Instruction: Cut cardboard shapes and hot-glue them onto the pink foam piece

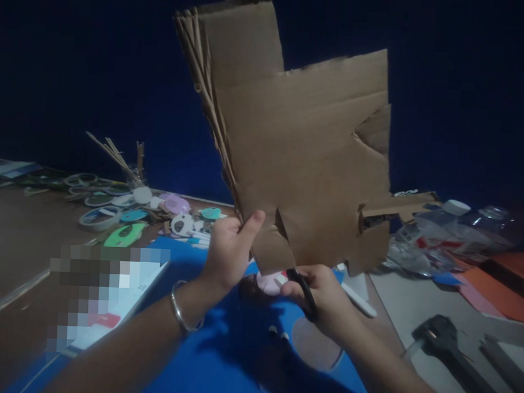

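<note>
A large brown cardboard sheet (298,152) with jagged cut notches stands upright in front of me. My left hand (231,250), with a metal bangle on the wrist, pinches its lower left edge, thumb on the front face. My right hand (322,297) is closed on black-handled scissors (304,288) just under the sheet's bottom edge. The blades point up into a cut near the bottom middle and are mostly hidden behind the cardboard.
A blue paper sheet (221,345) lies on the table below my hands. Coloured paper cut-outs and tape rolls (126,216) lie at the left with a jar of sticks (120,158). Plastic bottles (451,234), orange paper (501,282) and a black tool (447,341) are at the right.
</note>
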{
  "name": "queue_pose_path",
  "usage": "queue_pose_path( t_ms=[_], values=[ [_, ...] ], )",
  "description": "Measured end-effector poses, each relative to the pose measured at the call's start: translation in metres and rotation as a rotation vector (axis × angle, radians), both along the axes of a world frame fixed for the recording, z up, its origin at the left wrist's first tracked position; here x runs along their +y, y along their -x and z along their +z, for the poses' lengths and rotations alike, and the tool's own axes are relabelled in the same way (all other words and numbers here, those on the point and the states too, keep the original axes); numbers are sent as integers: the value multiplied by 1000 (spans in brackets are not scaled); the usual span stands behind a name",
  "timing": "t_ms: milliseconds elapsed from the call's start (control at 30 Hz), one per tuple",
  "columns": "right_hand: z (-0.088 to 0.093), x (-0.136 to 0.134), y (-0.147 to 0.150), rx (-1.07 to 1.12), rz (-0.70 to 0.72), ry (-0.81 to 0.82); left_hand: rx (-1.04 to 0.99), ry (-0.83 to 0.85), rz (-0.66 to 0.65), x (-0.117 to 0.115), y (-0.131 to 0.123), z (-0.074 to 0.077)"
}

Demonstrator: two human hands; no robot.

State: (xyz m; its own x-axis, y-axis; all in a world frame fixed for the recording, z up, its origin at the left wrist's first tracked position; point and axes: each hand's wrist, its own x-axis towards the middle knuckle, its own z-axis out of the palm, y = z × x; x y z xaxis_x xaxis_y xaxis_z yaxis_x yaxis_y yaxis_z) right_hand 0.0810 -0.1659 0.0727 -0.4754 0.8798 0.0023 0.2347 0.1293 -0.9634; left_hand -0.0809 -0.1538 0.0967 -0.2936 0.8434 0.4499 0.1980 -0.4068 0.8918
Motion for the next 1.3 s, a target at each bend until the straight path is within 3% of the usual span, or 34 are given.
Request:
queue_pose_path(
  t_ms=[67, 200, 400, 700, 967, 1200, 1300],
  values=[
    [0, 0, 0, -25, 8, -20, -73, 36, -81, -1, -1, 1],
    [4, -3, -1, -84, 8, -22, -59, 65, -125, -2, -2, 2],
    [9, -3, -7, -6, 93, -4, -40, 111, -221, -3, -3, -2],
    [1, -3, 1, 103, 15, 76, -20, 57, -202, -7, -3, 4],
    [4, -2, -6, 62, 123, 61, -2, 113, -220, -6, -3, 1],
    [-1, 0, -2, 90, 20, 75, -32, 92, -167, -6, -6, 2],
    [7, 0, -2, 45, 70, 77, -54, 54, -138, -7, -6, 1]
  ],
)
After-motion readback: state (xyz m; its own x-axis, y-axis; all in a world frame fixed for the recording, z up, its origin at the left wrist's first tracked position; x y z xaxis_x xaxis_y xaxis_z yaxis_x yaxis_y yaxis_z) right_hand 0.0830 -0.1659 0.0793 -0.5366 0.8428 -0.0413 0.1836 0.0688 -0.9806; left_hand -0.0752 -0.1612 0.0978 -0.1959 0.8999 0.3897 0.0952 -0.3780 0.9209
